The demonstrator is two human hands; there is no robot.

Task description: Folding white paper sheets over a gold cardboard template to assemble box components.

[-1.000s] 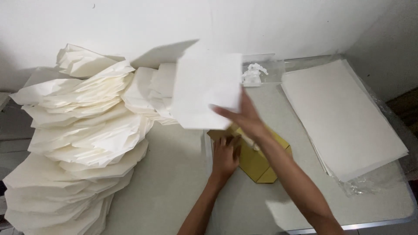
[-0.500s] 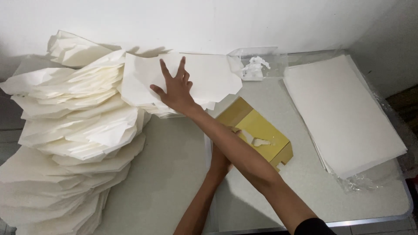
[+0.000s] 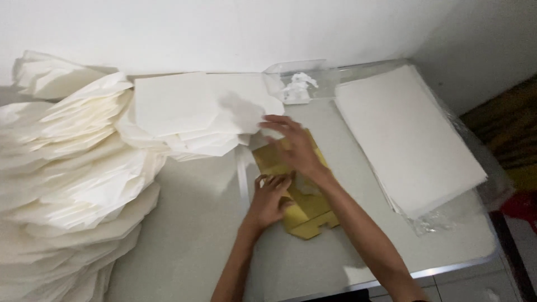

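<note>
A flat yellow cardboard form [image 3: 305, 215] lies on the grey table [image 3: 196, 235]. My left hand [image 3: 269, 198] presses down on its left part with bent fingers. My right hand [image 3: 295, 146] hovers over the upper end of the yellow form, fingers spread, holding nothing; it is blurred. Just left of it a small heap of folded white paper pieces [image 3: 196, 114] rests against the wall.
A big pile of folded white paper pieces [image 3: 67, 184] fills the left side. A thick stack of flat white sheets [image 3: 405, 137] in clear wrap lies at the right. A clear plastic box [image 3: 299, 84] with white scraps stands by the wall. The table's front edge [image 3: 442, 271] is near.
My right hand laid a folded white piece on the small heap, let go, and drew back toward the yellow form. My left hand stayed on the form.
</note>
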